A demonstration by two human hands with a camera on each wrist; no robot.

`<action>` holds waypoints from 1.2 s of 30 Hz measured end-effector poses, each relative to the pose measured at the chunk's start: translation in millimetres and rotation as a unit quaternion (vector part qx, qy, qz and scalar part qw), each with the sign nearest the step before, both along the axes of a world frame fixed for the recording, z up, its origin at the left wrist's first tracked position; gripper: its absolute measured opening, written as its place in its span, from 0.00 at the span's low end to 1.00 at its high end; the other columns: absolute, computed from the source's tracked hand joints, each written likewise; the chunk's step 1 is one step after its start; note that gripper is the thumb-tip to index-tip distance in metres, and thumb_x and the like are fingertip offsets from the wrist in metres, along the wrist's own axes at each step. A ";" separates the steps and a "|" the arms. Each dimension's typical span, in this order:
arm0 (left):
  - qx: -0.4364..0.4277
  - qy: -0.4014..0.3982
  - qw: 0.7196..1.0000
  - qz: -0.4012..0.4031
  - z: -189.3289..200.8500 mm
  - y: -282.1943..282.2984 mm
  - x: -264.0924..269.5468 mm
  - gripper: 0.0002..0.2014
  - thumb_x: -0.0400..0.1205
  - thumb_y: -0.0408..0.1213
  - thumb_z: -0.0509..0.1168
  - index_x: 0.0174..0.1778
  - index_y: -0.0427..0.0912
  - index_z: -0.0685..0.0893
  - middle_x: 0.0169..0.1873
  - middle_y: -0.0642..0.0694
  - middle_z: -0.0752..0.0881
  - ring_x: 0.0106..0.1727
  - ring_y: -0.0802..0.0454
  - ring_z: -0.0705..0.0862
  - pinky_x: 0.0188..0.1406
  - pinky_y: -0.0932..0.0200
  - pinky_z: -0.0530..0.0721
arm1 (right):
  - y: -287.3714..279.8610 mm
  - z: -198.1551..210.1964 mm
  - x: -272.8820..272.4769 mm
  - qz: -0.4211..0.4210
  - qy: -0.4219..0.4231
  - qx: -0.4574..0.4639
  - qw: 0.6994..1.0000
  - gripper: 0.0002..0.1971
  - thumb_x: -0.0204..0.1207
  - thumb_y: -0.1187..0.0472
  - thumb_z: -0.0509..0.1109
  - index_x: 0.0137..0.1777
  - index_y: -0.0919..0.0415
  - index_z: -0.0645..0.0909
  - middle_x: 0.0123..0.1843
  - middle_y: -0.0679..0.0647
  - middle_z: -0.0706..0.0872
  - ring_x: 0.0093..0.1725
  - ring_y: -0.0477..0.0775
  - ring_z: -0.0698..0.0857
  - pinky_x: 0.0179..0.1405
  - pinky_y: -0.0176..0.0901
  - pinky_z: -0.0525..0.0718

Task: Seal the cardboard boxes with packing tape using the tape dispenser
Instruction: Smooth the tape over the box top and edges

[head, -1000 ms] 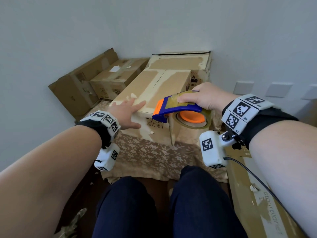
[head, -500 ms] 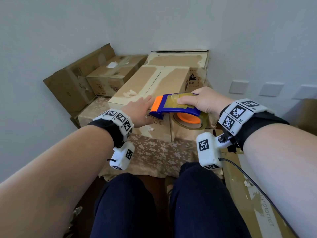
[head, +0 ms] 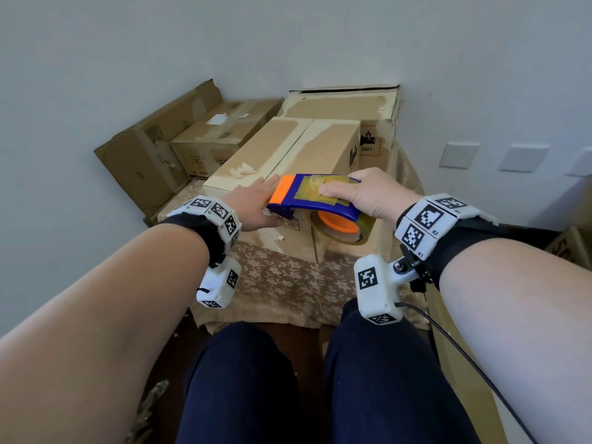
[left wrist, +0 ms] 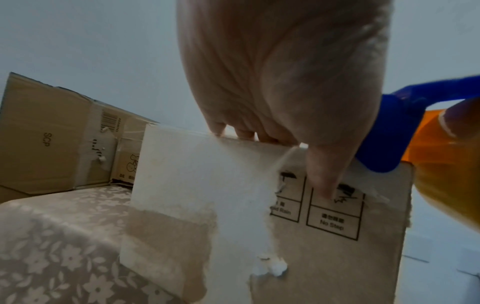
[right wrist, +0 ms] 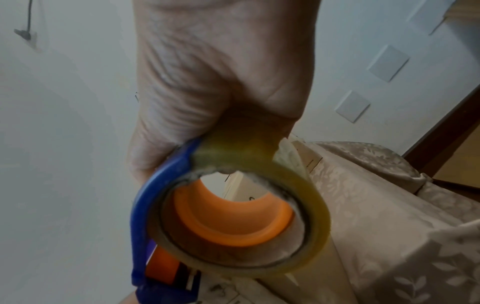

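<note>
A long cardboard box (head: 288,155) with an open centre seam lies on a flowered cloth (head: 282,283). My left hand (head: 253,203) rests on the box's near front edge, fingers flat on top. In the left wrist view the thumb (left wrist: 324,170) presses on the printed front face (left wrist: 324,236). My right hand (head: 362,193) grips the blue and orange tape dispenser (head: 307,200) from above. The dispenser's orange tip sits at the box's front edge, right beside my left fingers. The tape roll (right wrist: 311,216) hangs under my right hand (right wrist: 221,82), in front of the box.
More boxes stand behind: a taller one (head: 346,104) against the wall and two others (head: 221,136) at the back left, beside leaning cardboard (head: 144,158). A flat carton (head: 464,363) lies at my right. My knees are just below the cloth's edge.
My left hand slid right along the box's front edge, and the dispenser came slightly left, so the two now meet at the seam.
</note>
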State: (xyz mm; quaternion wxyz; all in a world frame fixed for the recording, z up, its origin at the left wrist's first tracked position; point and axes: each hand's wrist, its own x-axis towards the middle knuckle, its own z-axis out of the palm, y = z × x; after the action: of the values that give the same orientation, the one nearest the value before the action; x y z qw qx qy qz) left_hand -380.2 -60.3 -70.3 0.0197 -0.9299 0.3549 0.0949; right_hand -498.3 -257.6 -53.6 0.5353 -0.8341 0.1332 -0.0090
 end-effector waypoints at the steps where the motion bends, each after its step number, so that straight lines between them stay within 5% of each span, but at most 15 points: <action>1: 0.004 0.004 1.000 0.000 0.1 0.4 -0.2 0.42 0.81 0.50 0.67 0.85 0.49 0.47 0.84 0.47 0.53 0.83 0.45 0.55 0.77 0.40 0.61 | -3.8 0.8 -2.0 -0.005 -0.001 0.001 1.000 0.23 0.68 0.45 0.77 0.48 0.66 0.87 0.43 0.62 0.91 0.38 0.55 0.86 0.50 0.50 0.86; 6: 0.042 -0.010 0.999 0.008 0.7 -4.9 1.6 0.42 0.83 0.54 0.62 0.85 0.48 0.42 0.84 0.51 0.45 0.85 0.50 0.49 0.81 0.49 0.58 | -27.5 5.7 -20.4 0.003 -0.001 0.009 1.000 0.15 0.70 0.46 0.76 0.42 0.58 0.85 0.36 0.54 0.88 0.33 0.50 0.83 0.35 0.37 0.79; 11: 0.038 0.000 0.999 0.035 3.2 -10.0 -1.5 0.40 0.84 0.55 0.60 0.85 0.50 0.44 0.84 0.53 0.48 0.84 0.52 0.51 0.79 0.53 0.58 | -36.7 1.9 -27.8 0.008 -0.001 0.007 1.000 0.25 0.69 0.45 0.77 0.52 0.68 0.87 0.42 0.61 0.90 0.37 0.54 0.84 0.42 0.42 0.79; 18: 0.039 0.004 0.998 0.050 8.1 -15.6 -8.5 0.39 0.84 0.51 0.61 0.85 0.49 0.46 0.83 0.45 0.57 0.80 0.44 0.64 0.76 0.51 0.63 | -60.9 -7.0 -43.9 0.003 0.019 0.001 1.000 0.16 0.70 0.45 0.75 0.40 0.60 0.83 0.32 0.55 0.85 0.31 0.52 0.81 0.37 0.40 0.76; 21: 0.047 0.008 0.997 0.053 9.4 -17.2 -11.7 0.39 0.85 0.49 0.61 0.85 0.48 0.44 0.84 0.47 0.53 0.81 0.45 0.61 0.76 0.51 0.62 | -56.8 -9.5 -42.4 0.003 0.020 -0.022 1.000 0.18 0.72 0.45 0.74 0.31 0.58 0.79 0.29 0.53 0.82 0.28 0.50 0.78 0.31 0.38 0.74; 24: 0.049 -0.029 0.997 0.044 9.0 -21.1 -15.3 0.36 0.84 0.47 0.62 0.83 0.44 0.51 0.78 0.43 0.64 0.71 0.41 0.73 0.68 0.46 0.73 | -52.3 -13.8 -40.1 -0.001 0.021 -0.034 0.999 0.19 0.72 0.44 0.74 0.30 0.57 0.78 0.27 0.52 0.82 0.27 0.49 0.78 0.29 0.38 0.73; 28: 0.050 -0.071 0.996 0.022 3.8 -24.3 -17.5 0.29 0.83 0.43 0.63 0.77 0.42 0.59 0.69 0.41 0.70 0.61 0.39 0.78 0.59 0.42 0.77 | -48.6 -18.4 -38.4 -0.004 0.016 -0.019 1.000 0.19 0.72 0.44 0.73 0.41 0.62 0.84 0.34 0.57 0.85 0.32 0.53 0.80 0.35 0.41 0.75; 31: 0.042 -0.050 0.998 -0.013 -1.1 -25.1 -16.5 0.38 0.83 0.42 0.64 0.84 0.44 0.48 0.82 0.44 0.58 0.74 0.39 0.71 0.72 0.43 0.72 | -44.7 -21.2 -35.1 -0.011 0.013 -0.017 1.000 0.26 0.71 0.41 0.73 0.46 0.69 0.87 0.39 0.61 0.89 0.35 0.54 0.82 0.39 0.42 0.77; 33: 0.033 -0.047 0.997 -0.049 -1.3 -26.6 -18.8 0.40 0.84 0.41 0.64 0.85 0.42 0.45 0.84 0.46 0.50 0.82 0.47 0.60 0.78 0.52 0.63 | -38.7 -23.9 -32.5 -0.011 0.011 -0.014 1.000 0.29 0.70 0.40 0.73 0.49 0.72 0.86 0.43 0.65 0.90 0.36 0.55 0.83 0.41 0.43 0.77; 36: 0.020 -0.040 0.996 -0.080 0.1 -28.3 -20.7 0.42 0.83 0.40 0.66 0.84 0.40 0.44 0.84 0.45 0.48 0.84 0.52 0.51 0.79 0.59 0.55 | -31.4 -29.5 -31.1 -0.014 0.014 0.018 1.000 0.28 0.70 0.41 0.74 0.50 0.70 0.86 0.42 0.64 0.90 0.38 0.56 0.84 0.44 0.44 0.78</action>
State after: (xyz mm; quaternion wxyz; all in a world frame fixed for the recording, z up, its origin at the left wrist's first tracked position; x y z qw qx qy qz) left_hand -401.0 -88.6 -70.2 0.0602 -0.9011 0.4247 0.0633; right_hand -529.4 -289.1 -83.1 0.5478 -0.8226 0.1528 -0.0029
